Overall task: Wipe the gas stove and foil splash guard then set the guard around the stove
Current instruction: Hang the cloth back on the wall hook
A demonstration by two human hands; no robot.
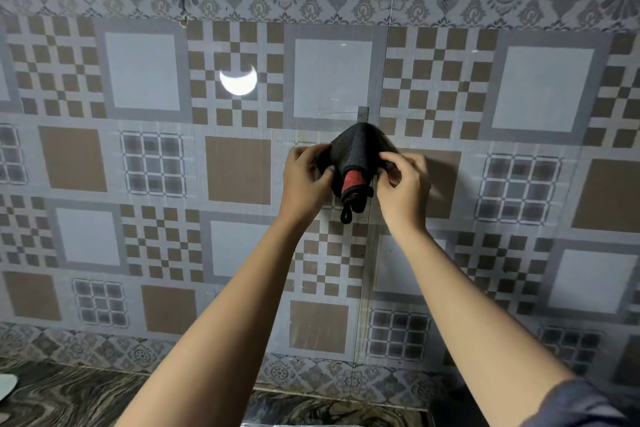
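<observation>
i see the cloth (pixel 356 149) held up in front of the tiled wall (pixel 239 166), well above the marbled tabletop (pixel 69 399). it is dark grey and fuzzy, bunched into a hood shape, with a red patch and a black loop hanging at its lower end. the left hand (pixel 304 180) and right hand (pixel 401 184) pinch its two sides with curled fingers.

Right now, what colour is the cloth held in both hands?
The cloth is dark grey with a red patch low down; the head view shows it best.
</observation>
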